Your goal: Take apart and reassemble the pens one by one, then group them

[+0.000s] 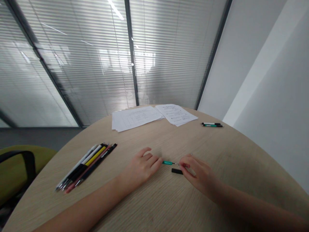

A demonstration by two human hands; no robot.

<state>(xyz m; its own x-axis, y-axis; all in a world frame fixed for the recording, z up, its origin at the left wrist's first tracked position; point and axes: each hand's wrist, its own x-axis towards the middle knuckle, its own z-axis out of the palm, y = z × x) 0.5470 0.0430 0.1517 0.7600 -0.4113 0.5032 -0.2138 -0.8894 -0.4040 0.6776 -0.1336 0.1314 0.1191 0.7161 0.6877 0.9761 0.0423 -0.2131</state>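
Note:
My left hand (pixel 146 166) is closed low over the table, its thumb and forefinger pinching a teal pen barrel (pixel 167 162). A thin, light-coloured pen refill (pixel 176 163) sticks out of the barrel's right end. Its far tip meets the fingers of my right hand (pixel 196 170), which are pinched together there. Whether a spring sits on the refill is too small to tell. Just below it, a short black pen part (pixel 177 171) lies on the table, its right end partly hidden by my right hand.
Several pens and pencils (pixel 88 166) lie side by side on the left of the round wooden table (pixel 154 206). Two pens (pixel 212 124) rest at the far right. Paper sheets (pixel 137 117) lie along the back edge. A green chair (pixel 31 154) stands at left.

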